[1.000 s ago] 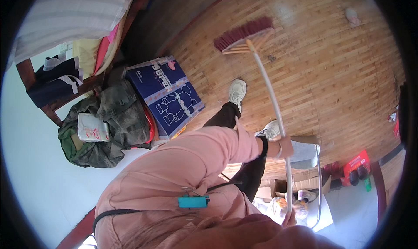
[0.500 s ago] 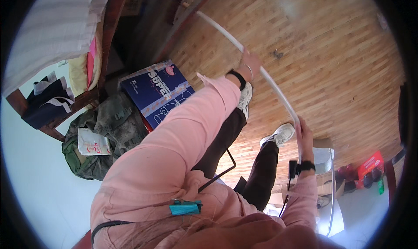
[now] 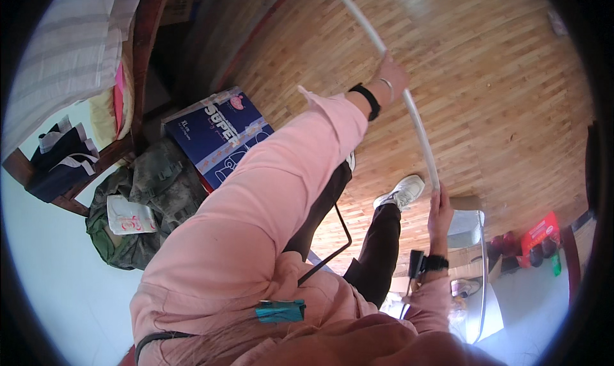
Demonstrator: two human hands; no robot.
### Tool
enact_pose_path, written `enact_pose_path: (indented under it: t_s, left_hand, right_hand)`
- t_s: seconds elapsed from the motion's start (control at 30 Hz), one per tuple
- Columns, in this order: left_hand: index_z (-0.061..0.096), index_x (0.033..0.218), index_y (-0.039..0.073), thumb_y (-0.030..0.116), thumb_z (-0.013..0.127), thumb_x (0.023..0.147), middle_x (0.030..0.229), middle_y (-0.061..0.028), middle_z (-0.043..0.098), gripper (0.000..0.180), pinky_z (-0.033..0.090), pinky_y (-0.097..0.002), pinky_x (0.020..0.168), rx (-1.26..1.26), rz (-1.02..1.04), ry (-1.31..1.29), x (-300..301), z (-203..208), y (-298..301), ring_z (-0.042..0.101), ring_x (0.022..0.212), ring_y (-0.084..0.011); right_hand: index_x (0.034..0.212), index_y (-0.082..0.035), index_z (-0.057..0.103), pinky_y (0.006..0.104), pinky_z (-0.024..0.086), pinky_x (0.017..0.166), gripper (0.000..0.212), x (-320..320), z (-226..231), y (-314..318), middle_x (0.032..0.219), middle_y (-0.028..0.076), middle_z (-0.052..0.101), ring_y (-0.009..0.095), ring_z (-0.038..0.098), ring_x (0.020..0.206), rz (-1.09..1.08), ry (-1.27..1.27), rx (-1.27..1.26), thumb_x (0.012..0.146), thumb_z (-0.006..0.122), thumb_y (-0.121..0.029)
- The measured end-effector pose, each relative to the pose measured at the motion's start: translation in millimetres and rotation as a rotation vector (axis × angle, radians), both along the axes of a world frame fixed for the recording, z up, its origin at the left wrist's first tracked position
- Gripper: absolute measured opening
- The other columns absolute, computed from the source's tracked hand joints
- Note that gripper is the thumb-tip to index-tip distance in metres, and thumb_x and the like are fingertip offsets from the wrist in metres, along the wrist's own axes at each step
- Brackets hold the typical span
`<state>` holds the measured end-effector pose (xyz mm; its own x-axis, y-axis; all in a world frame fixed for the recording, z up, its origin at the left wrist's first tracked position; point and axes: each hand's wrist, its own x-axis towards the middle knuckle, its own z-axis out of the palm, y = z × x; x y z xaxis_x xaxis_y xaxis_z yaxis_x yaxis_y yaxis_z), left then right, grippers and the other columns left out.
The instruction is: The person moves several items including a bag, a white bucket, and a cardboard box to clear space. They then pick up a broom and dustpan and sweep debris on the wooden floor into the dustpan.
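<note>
A long white pole [image 3: 419,126] slants across the view above the wooden floor, its upper end passing out of the picture at the top. My left hand [image 3: 394,77] is wrapped round its middle, with the arm stretched far forward. Lower down, my right hand [image 3: 440,207] is closed at the pole's near end, its fingers pressed together around it. Whatever is at the far end of the pole cannot be seen. Both wrists wear black bands, and a small black device [image 3: 416,263] sits by the right one.
A blue printed carton [image 3: 214,135] stands on the left beside a camouflage bag [image 3: 163,183] with a white packet [image 3: 131,214] on it. My white shoe [image 3: 403,192] is on the wooden floor [image 3: 499,91]. A metal-framed chair [image 3: 467,222] and red packaging [image 3: 539,233] lie right.
Both hands hold the pole; my left hand has moved forward and right with it. The pole's far end has left the view at the top. My right hand is slightly lower.
</note>
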<state>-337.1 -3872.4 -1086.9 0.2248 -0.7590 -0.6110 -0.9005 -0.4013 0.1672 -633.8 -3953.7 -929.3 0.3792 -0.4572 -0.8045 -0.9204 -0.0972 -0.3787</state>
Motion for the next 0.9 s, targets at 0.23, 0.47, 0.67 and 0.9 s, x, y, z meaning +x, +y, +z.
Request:
enact_pose_path:
  t_s: [0.23, 0.47, 0.67, 0.9]
  left_hand:
    - [0.068, 0.068, 0.015, 0.020, 0.057, 0.074, 0.069, -0.0053, 0.063, 0.014, 0.026, -0.0613, 0.093, -0.101, -0.186, 0.292, -153, 94, -13, 0.060, 0.077, -0.0267]
    - [0.065, 0.064, 0.015, 0.022, 0.059, 0.071, 0.068, -0.0048, 0.064, 0.012, 0.039, -0.0508, 0.080, -0.245, -0.258, 0.613, -251, 241, 18, 0.062, 0.079, -0.0254]
    - [0.062, 0.065, 0.016, 0.017, 0.057, 0.071, 0.065, -0.0057, 0.056, 0.008, 0.029, -0.0599, 0.092, -0.251, 0.071, 0.115, -79, 144, 53, 0.054, 0.075, -0.0251]
    - [0.069, 0.073, 0.017, 0.020, 0.056, 0.075, 0.072, -0.0052, 0.064, 0.013, 0.039, -0.0425, 0.074, -0.071, -0.111, -0.090, -97, 98, 10, 0.059, 0.079, -0.0220]
  right_hand:
    - [0.117, 0.000, 0.048, 0.0357, 0.044, 0.061, 0.035, -135, 182, 32, 0.082, 0.022, 0.057, 0.027, 0.056, 0.068, 0.033, 0.150, 0.065, 0.093, 0.043, -0.025]
    - [0.114, -0.001, 0.049, 0.0341, 0.044, 0.054, 0.037, -177, 395, 75, 0.070, 0.017, 0.056, 0.022, 0.057, 0.060, -0.096, 0.580, 0.101, 0.093, 0.040, -0.030]
    - [0.118, -0.006, 0.051, 0.0420, 0.046, 0.063, 0.033, -47, 202, 25, 0.089, 0.024, 0.058, 0.037, 0.059, 0.079, 0.177, -0.078, -0.049, 0.091, 0.044, -0.025]
    - [0.111, -0.003, 0.054, 0.0393, 0.044, 0.066, 0.033, -45, 200, 17, 0.088, 0.023, 0.058, 0.037, 0.057, 0.078, -0.001, -0.052, -0.022, 0.091, 0.045, -0.029]
